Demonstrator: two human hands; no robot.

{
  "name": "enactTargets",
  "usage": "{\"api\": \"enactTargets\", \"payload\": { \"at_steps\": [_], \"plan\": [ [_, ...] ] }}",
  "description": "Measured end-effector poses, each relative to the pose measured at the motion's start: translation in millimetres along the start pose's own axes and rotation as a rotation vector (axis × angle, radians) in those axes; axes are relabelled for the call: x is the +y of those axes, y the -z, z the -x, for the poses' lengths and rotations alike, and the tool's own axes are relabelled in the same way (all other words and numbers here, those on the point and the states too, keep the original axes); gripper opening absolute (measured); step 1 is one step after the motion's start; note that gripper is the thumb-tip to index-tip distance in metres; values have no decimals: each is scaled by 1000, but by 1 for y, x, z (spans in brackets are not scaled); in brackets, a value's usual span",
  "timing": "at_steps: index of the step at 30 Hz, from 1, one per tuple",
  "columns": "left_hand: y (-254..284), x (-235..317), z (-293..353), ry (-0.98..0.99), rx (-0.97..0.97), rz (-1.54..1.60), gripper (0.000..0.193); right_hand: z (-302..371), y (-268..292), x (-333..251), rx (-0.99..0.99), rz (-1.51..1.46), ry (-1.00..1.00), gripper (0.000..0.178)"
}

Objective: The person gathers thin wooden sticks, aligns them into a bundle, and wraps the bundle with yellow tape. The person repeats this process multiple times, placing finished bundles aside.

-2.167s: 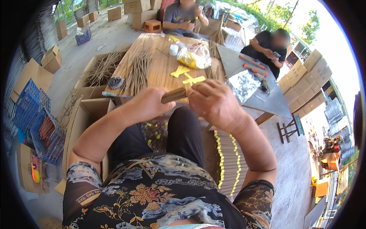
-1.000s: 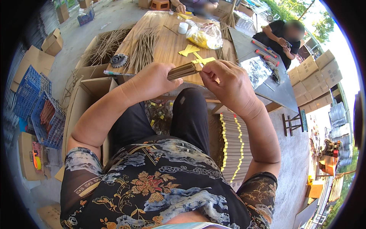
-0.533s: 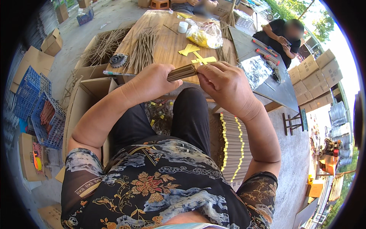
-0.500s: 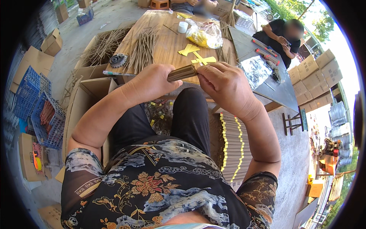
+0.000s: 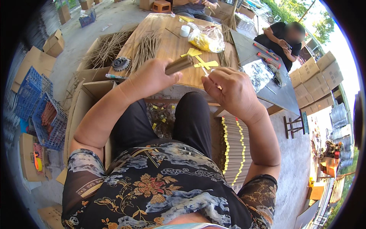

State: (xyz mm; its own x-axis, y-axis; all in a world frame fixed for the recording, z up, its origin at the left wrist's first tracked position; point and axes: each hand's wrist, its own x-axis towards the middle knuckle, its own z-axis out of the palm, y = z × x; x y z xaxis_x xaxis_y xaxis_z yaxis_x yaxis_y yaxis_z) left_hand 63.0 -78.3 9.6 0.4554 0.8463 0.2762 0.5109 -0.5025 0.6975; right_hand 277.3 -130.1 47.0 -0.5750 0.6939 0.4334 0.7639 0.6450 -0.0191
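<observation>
My left hand [image 5: 148, 78] is wrapped round a short bundle of thin brown sticks [image 5: 179, 65], held above the near edge of the wooden table [image 5: 167, 49]. To the right of the bundle and apart from it, my right hand [image 5: 232, 89] is closed in a pinch. A small pale sliver shows by its fingertips; whether the fingers hold it, I cannot tell. Just beyond the hands, yellow paper strips [image 5: 206, 63] lie crossed on the wood. Loose brown sticks [image 5: 146, 47] are spread on the table past my left hand.
A plastic bag with yellow contents [image 5: 206, 40] and a white cup [image 5: 185, 31] stand farther back. A cardboard box [image 5: 87, 95] is left of my legs. Yellow-banded bundles [image 5: 236, 149] are stacked at my right. Two people sit beyond, one at a dark side table [image 5: 251, 53].
My right hand has come off the end of the stick bundle and moved slightly right and down. The bundle, still in my left hand, has tilted so its far end points higher.
</observation>
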Motion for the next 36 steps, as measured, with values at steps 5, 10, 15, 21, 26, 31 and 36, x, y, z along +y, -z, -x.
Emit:
{"api": "enactTargets", "payload": {
  "at_steps": [5, 10, 15, 21, 26, 31, 36],
  "plan": [
    [21, 16, -24, -33, 126, 257, 28, 2, -29, 12, -60, -274, -141, 24],
    [20, 17, -68, -196, 221, 733, 28, -22, -85, 29, 132, -654, -264, 52],
    [-3, 25, -109, -275, 268, 766, 29, -74, -135, 43, 351, -1004, -420, 47],
    [-33, -12, -149, -143, 423, 737, 28, -106, -198, 77, 586, -1038, -393, 28],
    [-58, -58, -169, -31, 355, 800, 29, -101, -245, 102, 458, -924, -499, 26],
    [-53, -67, -169, -85, 383, 721, 31, -106, -246, 101, 388, -985, -451, 23],
    [-45, -75, -171, -40, 421, 716, 32, -116, -251, 100, 413, -895, -441, 27]
  ]
}}
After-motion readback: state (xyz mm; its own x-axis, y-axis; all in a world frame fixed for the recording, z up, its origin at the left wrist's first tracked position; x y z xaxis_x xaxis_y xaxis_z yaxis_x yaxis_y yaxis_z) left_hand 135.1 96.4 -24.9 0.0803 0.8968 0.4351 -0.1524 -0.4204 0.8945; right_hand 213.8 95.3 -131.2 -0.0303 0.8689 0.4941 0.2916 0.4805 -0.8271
